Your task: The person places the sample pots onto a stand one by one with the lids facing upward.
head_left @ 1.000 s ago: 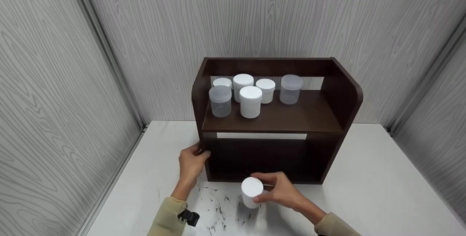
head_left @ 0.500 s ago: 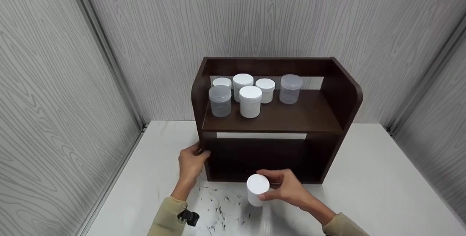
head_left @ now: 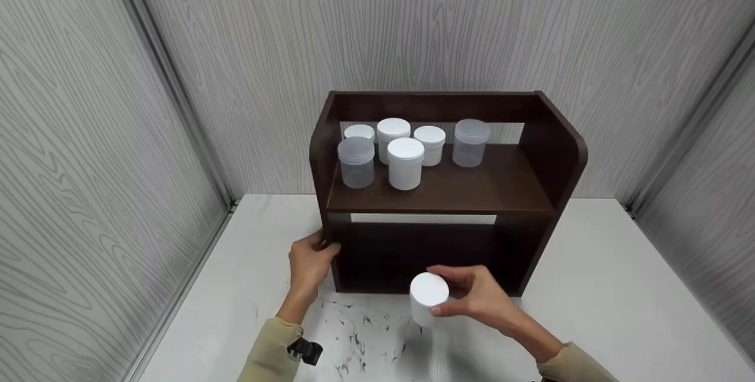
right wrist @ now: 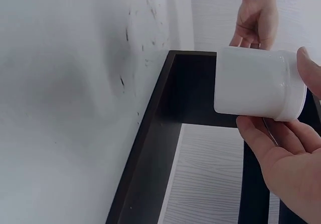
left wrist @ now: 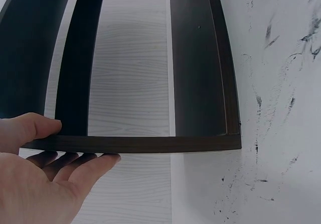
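Observation:
A white lidded jar (head_left: pixel 429 298) is pinched between the thumb and fingers of my right hand (head_left: pixel 486 299), held above the table in front of the shelf's lower level. In the right wrist view the same jar (right wrist: pixel 253 82) shows its smooth side and lid, thumb on one side and fingers on the other. My left hand (head_left: pixel 309 263) grips the left side panel of the dark brown shelf (head_left: pixel 472 193). The left wrist view shows the thumb of the left hand (left wrist: pixel 45 179) inside the panel (left wrist: pixel 150 144) and the fingers outside it.
On the upper level stand a clear jar (head_left: pixel 356 164) at front left, a white jar (head_left: pixel 405 165) beside it, several more white jars behind, and another clear jar (head_left: pixel 470 145) farther right. Dark marks streak the white table (head_left: pixel 590 323). Grey wood-grain walls (head_left: pixel 460 28) enclose it.
My right hand has carried the white jar rightward and slightly up, towards the shelf's lower opening. The left hand has kept its grip on the side panel.

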`<state>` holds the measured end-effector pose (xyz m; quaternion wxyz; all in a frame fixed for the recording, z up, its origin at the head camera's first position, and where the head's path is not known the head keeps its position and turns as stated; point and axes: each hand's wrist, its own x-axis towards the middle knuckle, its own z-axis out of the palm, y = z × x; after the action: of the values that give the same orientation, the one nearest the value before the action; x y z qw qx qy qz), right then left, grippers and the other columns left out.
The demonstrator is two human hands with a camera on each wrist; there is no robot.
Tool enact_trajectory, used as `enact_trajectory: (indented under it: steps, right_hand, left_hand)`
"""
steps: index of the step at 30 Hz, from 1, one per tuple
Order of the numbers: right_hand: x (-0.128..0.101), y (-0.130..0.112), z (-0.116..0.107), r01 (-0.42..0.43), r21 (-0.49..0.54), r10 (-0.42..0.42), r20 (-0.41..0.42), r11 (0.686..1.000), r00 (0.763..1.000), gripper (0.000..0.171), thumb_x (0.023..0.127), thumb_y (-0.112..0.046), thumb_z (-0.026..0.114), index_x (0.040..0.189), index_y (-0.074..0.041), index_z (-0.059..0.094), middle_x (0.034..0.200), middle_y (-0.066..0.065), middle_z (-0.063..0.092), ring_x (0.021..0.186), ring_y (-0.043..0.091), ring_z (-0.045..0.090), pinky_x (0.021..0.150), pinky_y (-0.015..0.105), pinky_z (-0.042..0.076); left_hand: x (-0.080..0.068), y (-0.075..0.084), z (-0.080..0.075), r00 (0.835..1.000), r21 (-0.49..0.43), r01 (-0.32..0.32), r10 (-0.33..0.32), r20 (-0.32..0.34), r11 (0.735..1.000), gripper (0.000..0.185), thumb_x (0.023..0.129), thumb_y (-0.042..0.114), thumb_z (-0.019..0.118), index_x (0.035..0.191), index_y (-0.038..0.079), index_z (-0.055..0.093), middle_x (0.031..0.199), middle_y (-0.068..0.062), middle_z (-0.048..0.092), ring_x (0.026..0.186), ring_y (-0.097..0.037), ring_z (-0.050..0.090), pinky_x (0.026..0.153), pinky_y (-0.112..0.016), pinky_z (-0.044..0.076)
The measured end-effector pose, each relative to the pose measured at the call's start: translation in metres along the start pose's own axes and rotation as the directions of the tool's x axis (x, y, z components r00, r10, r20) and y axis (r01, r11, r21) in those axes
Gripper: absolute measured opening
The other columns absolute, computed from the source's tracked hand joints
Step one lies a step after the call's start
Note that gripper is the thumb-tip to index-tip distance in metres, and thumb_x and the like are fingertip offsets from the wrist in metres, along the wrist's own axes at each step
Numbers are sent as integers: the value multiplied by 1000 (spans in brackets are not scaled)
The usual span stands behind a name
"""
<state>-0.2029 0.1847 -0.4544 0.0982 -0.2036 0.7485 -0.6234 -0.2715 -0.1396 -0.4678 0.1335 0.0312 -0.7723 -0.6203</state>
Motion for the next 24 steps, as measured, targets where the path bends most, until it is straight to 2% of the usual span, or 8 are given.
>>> enact_trajectory:
  steps: [8,15,24]
  right_hand:
    - [-4,-20,-8,-19,3,19,-13,1000,1000,73,78,-3,92,142,9,60,134,23,67,117,33,70,90,34,59]
    - [-5,-37,-14,-13,-1,13,-19,1000,1000,73,78,-3,92,142,8,60,136,23,67,121,34,68,91,35,59]
    - [-6,-61,-23,-1,-27,0,-31,1000,1000,72,77,-4,93,141,7,62,133,21,69,117,30,69,89,33,59]
  left_hand:
    - [2,0,1,1000,0,3,-3,-1,1000,51,92,5,70,138,-14,59,130,-28,68,120,-37,67,91,-37,57]
    - [2,-1,0,1000,0,1,-1,-5,1000,52,91,5,71,139,-13,59,131,-28,67,122,-37,66,94,-39,57]
    - [1,0,0,1000,0,-1,1,-13,1000,50,90,5,72,136,-12,62,127,-27,69,118,-36,68,83,-30,57]
